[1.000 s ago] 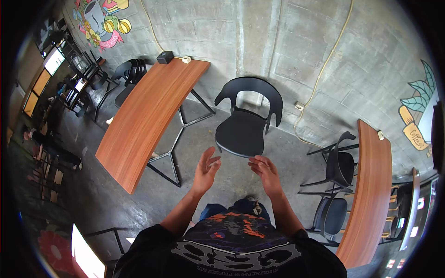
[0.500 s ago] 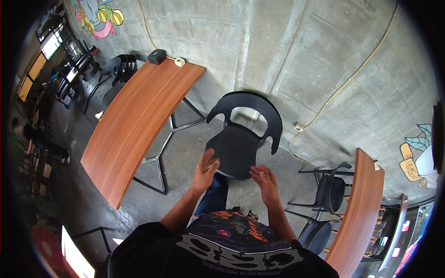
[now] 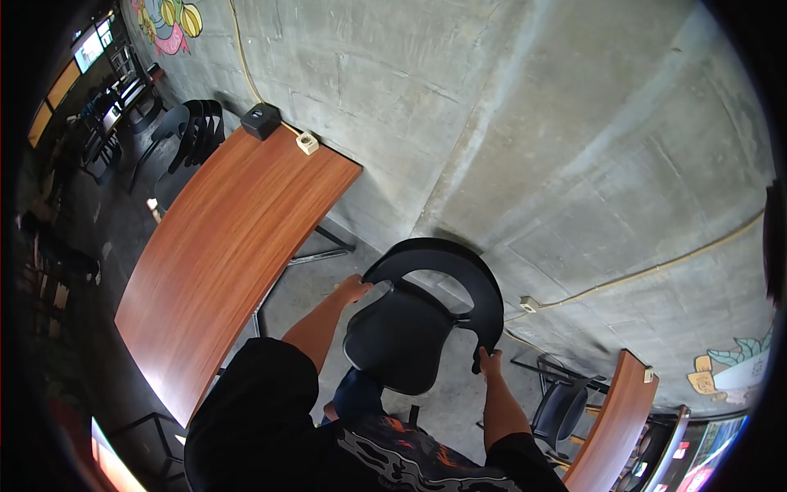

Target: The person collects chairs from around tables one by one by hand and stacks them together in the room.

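Observation:
A black chair (image 3: 399, 338) with a curved backrest and armrests stands right in front of my body, its back towards the concrete wall. My left hand (image 3: 353, 289) is closed on the tip of its left armrest. On the other side, my right hand (image 3: 490, 363) grips the end of the right armrest. The fingers of both hands are partly hidden by distance and angle. Below the seat's front edge, my leg in blue jeans shows.
A wooden table (image 3: 238, 221) at left bears a black box (image 3: 261, 120) and a white socket (image 3: 307, 143). Stacked chairs (image 3: 197, 135) stand behind it. At lower right are another table (image 3: 611, 426) and a black chair (image 3: 560, 407). A person (image 3: 61, 250) is at far left.
I have moved closer to the chair and the wall. Both hands, earlier apart from the chair with nothing in them, have spread outward and taken hold of its armrests.

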Demonstrator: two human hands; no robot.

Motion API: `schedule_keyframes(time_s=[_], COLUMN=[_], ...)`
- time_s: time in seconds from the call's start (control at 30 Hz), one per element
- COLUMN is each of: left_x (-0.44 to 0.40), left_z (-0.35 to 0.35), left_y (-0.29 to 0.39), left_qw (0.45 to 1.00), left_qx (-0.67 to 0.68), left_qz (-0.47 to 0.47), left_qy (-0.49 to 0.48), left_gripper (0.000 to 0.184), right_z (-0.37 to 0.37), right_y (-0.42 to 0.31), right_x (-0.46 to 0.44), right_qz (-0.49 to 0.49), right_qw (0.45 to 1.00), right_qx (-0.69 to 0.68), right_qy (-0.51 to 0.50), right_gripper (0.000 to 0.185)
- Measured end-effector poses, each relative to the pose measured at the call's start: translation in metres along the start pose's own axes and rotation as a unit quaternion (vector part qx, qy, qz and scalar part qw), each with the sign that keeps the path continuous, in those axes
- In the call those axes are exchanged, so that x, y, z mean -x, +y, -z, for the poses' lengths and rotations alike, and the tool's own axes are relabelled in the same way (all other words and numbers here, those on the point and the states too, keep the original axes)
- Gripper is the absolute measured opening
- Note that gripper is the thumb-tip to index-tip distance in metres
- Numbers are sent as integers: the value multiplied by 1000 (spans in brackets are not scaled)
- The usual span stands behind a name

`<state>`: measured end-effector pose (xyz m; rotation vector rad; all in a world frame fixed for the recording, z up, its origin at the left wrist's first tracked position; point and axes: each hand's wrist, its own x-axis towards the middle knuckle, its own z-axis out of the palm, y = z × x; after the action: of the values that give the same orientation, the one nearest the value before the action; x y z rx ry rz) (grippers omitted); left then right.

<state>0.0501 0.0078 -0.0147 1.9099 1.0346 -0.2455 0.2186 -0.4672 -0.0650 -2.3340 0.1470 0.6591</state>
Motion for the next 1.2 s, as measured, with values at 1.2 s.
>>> schedule_keyframes(time_s=[1.2], left_x=[459], left_z=[-36], left_y=[-14], left_qw=[946], left_qx=[211], left_qz=[-12], left_qy=[246], left_gripper=[32], right_z=[211], right_y=[58], right_x=[270], right_qz=[381], right_qw=[915], right_qx=[100], right_qy=[-91], right_gripper=[13])
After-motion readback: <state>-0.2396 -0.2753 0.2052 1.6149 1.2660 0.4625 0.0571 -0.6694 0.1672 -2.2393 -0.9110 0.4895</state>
